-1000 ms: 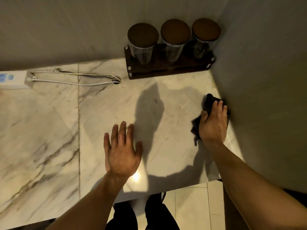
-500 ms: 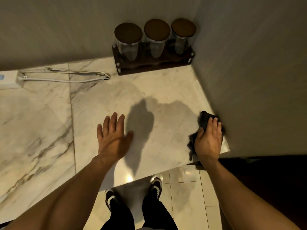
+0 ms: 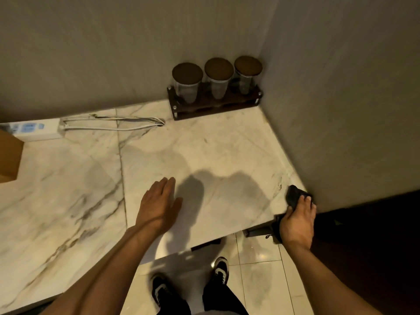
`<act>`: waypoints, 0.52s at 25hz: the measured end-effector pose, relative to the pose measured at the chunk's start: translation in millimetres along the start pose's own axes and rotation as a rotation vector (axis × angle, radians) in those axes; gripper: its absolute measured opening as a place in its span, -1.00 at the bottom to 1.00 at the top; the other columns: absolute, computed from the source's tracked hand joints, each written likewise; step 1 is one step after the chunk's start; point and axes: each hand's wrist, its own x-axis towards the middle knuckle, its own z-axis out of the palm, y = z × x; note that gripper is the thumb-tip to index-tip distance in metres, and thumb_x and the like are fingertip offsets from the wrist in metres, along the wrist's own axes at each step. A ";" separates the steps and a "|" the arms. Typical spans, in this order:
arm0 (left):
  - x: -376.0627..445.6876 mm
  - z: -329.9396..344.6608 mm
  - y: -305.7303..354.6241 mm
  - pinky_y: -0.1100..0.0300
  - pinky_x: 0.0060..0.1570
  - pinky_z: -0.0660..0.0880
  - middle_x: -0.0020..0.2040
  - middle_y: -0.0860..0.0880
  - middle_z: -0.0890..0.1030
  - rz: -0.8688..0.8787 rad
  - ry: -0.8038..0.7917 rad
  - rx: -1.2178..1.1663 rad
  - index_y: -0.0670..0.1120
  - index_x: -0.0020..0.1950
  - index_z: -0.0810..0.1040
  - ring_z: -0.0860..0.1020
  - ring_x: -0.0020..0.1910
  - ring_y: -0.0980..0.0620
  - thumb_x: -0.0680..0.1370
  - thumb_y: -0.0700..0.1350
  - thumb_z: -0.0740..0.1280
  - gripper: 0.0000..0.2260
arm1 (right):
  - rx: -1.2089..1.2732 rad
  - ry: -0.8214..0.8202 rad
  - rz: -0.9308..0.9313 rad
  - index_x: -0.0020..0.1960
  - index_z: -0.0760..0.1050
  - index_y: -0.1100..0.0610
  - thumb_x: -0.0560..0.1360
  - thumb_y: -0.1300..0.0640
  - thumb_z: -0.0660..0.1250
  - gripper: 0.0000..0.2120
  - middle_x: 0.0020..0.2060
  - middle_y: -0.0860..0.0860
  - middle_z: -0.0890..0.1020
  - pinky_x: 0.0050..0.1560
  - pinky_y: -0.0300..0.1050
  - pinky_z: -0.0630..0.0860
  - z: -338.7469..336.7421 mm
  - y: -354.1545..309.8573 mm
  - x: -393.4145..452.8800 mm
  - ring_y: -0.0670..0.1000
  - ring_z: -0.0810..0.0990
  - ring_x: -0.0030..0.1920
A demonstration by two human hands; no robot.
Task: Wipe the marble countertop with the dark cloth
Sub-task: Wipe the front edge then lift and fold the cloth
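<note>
Marble covers the bench (image 3: 204,155), which runs into a corner of grey walls, with tiled floor below its front edge. At about four o'clock the right hand (image 3: 297,223) is closed around the dark cloth (image 3: 294,196), now at the bench's front right corner against the side wall; a second ago it was pressing the cloth further back along that wall, so the stroke has been drawn forward to the edge. That suggests the right-hand strip is done and the wide stretch toward nine o'clock remains. The left hand (image 3: 159,205) lies flat and spread near six o'clock, holding nothing. Count: three lidded jars (image 3: 218,80) in one dark rack (image 3: 216,105) at one o'clock, one power strip (image 3: 36,130) and one cardboard box (image 3: 9,158) at nine o'clock.
</note>
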 end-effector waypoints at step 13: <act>-46.9 -19.0 29.6 0.17 0.37 0.21 0.45 -0.02 0.40 -0.002 -0.054 -0.377 -0.02 0.46 0.33 0.37 0.40 0.00 0.61 0.11 0.14 -0.55 | 1.007 -0.724 0.765 0.05 0.59 0.34 0.59 0.04 0.20 -0.63 -0.26 0.27 0.66 -0.16 0.05 0.55 -67.4 -24.8 -80.6 0.22 0.66 -0.26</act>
